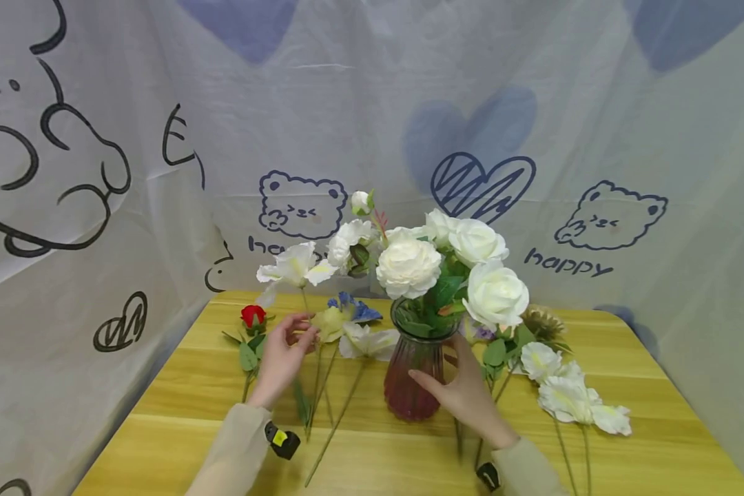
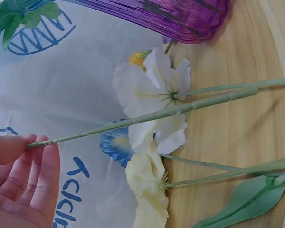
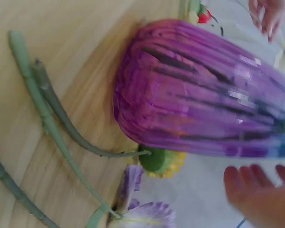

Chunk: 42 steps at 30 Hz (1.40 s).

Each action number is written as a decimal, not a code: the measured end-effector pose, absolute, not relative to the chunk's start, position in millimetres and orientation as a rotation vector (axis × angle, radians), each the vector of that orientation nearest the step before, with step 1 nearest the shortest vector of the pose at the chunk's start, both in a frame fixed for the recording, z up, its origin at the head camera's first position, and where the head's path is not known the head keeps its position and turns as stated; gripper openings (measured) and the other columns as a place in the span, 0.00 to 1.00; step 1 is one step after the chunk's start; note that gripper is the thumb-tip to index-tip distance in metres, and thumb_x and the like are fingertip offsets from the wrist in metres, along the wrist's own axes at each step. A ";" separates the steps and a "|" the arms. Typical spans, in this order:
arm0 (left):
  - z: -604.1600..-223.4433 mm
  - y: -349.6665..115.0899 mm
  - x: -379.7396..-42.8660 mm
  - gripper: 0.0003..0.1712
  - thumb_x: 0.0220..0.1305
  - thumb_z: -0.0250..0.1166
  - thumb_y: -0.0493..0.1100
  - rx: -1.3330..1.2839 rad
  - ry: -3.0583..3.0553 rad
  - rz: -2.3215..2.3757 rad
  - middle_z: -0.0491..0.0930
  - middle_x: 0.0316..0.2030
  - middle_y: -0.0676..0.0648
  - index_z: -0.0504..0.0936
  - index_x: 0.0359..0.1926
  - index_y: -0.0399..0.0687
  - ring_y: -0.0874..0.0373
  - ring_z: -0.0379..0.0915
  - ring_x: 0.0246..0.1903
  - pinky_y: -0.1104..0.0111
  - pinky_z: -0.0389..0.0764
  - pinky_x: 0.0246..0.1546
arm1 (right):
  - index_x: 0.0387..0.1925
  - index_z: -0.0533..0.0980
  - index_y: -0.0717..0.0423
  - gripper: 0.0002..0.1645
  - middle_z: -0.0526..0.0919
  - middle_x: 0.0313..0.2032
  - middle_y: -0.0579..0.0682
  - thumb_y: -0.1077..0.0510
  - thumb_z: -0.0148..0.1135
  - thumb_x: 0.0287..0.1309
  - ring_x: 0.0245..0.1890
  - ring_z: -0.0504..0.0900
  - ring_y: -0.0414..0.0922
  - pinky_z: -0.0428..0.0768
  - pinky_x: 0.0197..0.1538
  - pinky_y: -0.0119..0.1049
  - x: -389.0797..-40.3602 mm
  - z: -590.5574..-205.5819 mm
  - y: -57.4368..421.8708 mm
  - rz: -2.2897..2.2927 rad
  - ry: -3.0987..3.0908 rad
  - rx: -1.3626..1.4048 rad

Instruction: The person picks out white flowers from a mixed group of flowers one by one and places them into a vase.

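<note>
My left hand (image 1: 290,355) pinches a thin green stem (image 2: 147,116) between thumb and fingertips, seen closely in the left wrist view. A white ruffled flower (image 1: 294,265) tops that stem in the head view, raised above the table. My right hand (image 1: 468,393) is beside the ribbed glass vase (image 1: 414,386), thumb and fingers spread around its right side. A gap shows between its fingers and the purple-tinted glass in the right wrist view. The vase stands upright, filled with white roses (image 1: 497,293), a full white peony-like bloom (image 1: 409,265) and green leaves.
Left of the vase lie a red rose (image 1: 253,317), a pale yellow flower (image 1: 331,324), a blue flower (image 1: 355,308) and a white one (image 1: 367,342). To its right are white flowers (image 1: 570,399) and a brownish sunflower-like bloom (image 1: 542,322). A printed cloth (image 1: 372,117) encloses the table's back and sides.
</note>
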<state>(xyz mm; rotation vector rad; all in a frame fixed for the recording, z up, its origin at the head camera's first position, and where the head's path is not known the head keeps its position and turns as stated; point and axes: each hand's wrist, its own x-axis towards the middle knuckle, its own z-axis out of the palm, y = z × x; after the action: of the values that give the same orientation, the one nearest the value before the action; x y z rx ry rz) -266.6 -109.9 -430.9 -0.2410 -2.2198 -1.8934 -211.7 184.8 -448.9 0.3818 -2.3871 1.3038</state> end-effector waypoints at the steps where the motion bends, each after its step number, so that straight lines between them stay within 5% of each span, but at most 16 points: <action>1: -428.8 -110.6 -265.2 0.14 0.67 0.57 0.34 -0.241 -2.192 -1.907 0.78 0.42 0.36 0.75 0.53 0.38 0.43 0.78 0.40 0.65 0.84 0.38 | 0.65 0.60 0.47 0.45 0.70 0.57 0.51 0.45 0.70 0.49 0.57 0.71 0.50 0.75 0.57 0.53 -210.6 -444.1 186.3 1.363 -2.370 0.430; 7: -398.2 -109.7 -240.5 0.12 0.69 0.55 0.35 -0.225 -2.095 -1.920 0.79 0.40 0.33 0.77 0.49 0.34 0.47 0.79 0.37 0.59 0.83 0.39 | 0.67 0.59 0.54 0.42 0.70 0.61 0.57 0.59 0.68 0.53 0.61 0.68 0.55 0.70 0.60 0.57 -211.1 -437.2 190.0 1.481 -2.356 0.546; 16: -383.5 -107.4 -223.8 0.11 0.65 0.57 0.32 -0.298 -1.923 -1.788 0.79 0.36 0.33 0.77 0.46 0.30 0.53 0.79 0.33 0.69 0.84 0.33 | 0.59 0.67 0.49 0.39 0.76 0.51 0.50 0.42 0.71 0.47 0.53 0.75 0.49 0.77 0.54 0.50 -216.3 -452.4 177.2 1.310 -2.336 0.351; 22: -390.1 -106.1 -226.0 0.08 0.64 0.59 0.33 -0.408 -1.814 -1.719 0.80 0.38 0.37 0.77 0.42 0.30 0.56 0.80 0.32 0.72 0.83 0.32 | 0.61 0.65 0.51 0.42 0.75 0.52 0.50 0.41 0.69 0.48 0.52 0.75 0.48 0.79 0.50 0.50 -214.0 -452.0 171.8 1.217 -2.311 0.332; 27: -385.7 -101.5 -219.9 0.09 0.64 0.59 0.33 -0.505 -1.744 -1.689 0.80 0.37 0.37 0.77 0.43 0.31 0.58 0.80 0.32 0.70 0.84 0.32 | 0.57 0.68 0.56 0.32 0.75 0.49 0.51 0.51 0.69 0.53 0.50 0.75 0.48 0.80 0.47 0.48 -200.8 -444.6 181.1 1.061 -2.222 0.431; 33: -374.4 -90.1 -211.6 0.11 0.63 0.57 0.26 -0.652 -1.661 -1.682 0.80 0.36 0.37 0.75 0.47 0.27 0.59 0.80 0.34 0.70 0.84 0.32 | 0.46 0.75 0.64 0.23 0.80 0.41 0.53 0.67 0.67 0.43 0.39 0.79 0.46 0.80 0.38 0.33 -188.0 -426.5 190.3 0.856 -1.956 0.686; 42: -350.2 -67.3 -205.6 0.10 0.64 0.55 0.25 -0.758 -1.560 -1.714 0.78 0.33 0.30 0.75 0.46 0.28 0.57 0.80 0.32 0.69 0.84 0.30 | 0.44 0.74 0.73 0.21 0.80 0.32 0.56 0.72 0.61 0.42 0.29 0.78 0.45 0.78 0.29 0.28 -176.1 -367.5 180.2 0.882 -1.827 0.968</action>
<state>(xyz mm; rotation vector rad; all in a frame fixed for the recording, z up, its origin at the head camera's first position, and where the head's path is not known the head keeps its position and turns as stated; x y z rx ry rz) -205.6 -67.3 -350.2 -0.7581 -1.5601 -1.7140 -176.1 180.2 -367.5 0.9685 -1.8267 0.8818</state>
